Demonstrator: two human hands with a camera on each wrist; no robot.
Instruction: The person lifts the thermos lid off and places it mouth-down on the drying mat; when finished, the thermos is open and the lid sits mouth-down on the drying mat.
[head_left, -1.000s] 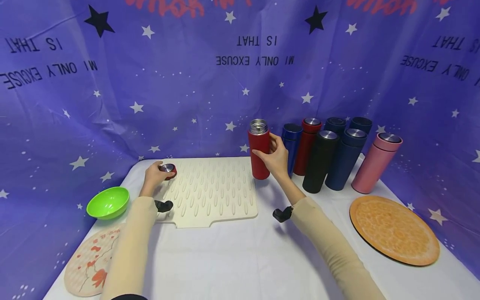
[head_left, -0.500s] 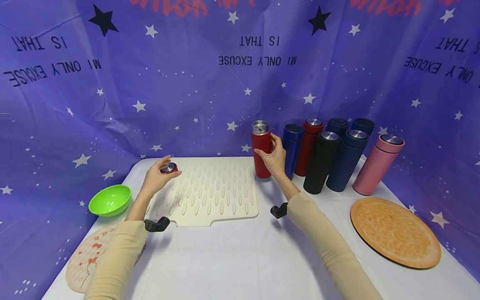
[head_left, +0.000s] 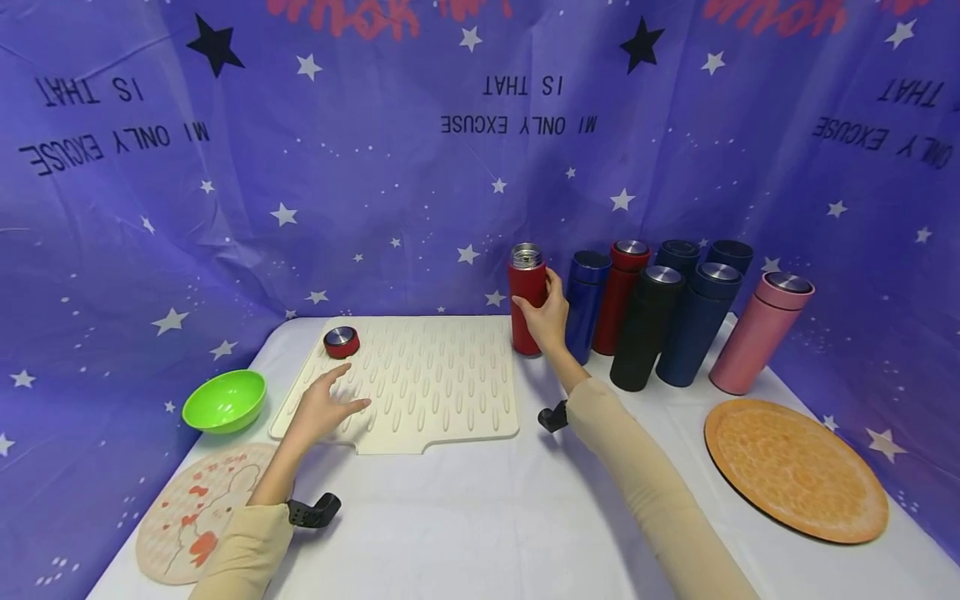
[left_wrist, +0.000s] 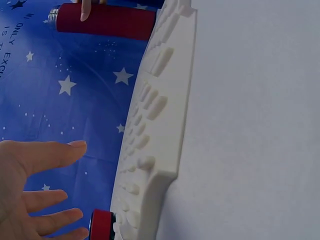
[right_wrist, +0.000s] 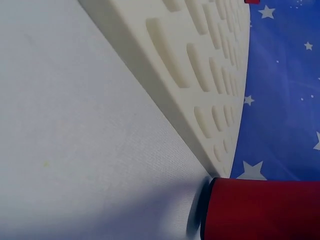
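Observation:
My right hand (head_left: 547,318) grips a red thermos (head_left: 528,292) around its middle; the thermos is upright and uncapped, with its bare metal neck showing. In the right wrist view only the lower part of the red thermos (right_wrist: 265,210) shows. The red thermos lid (head_left: 342,342), silver on top, sits at the back left of a cream ribbed mat (head_left: 420,375). My left hand (head_left: 322,406) hovers over the mat's near left part, thumb and fingers spread, holding nothing. In the left wrist view its fingers (left_wrist: 55,155) are apart from the lid (left_wrist: 101,224).
Several capped thermoses stand at the right, among them blue (head_left: 587,300), black (head_left: 647,329) and pink (head_left: 761,333) ones. An orange round mat (head_left: 795,471) lies at the front right. At left are a green bowl (head_left: 225,402) and a round patterned mat (head_left: 195,517).
My left hand has let go of the lid, leaving it on the cream mat, and drawn back toward me. The right hand still holds the red thermos in nearly the same place.

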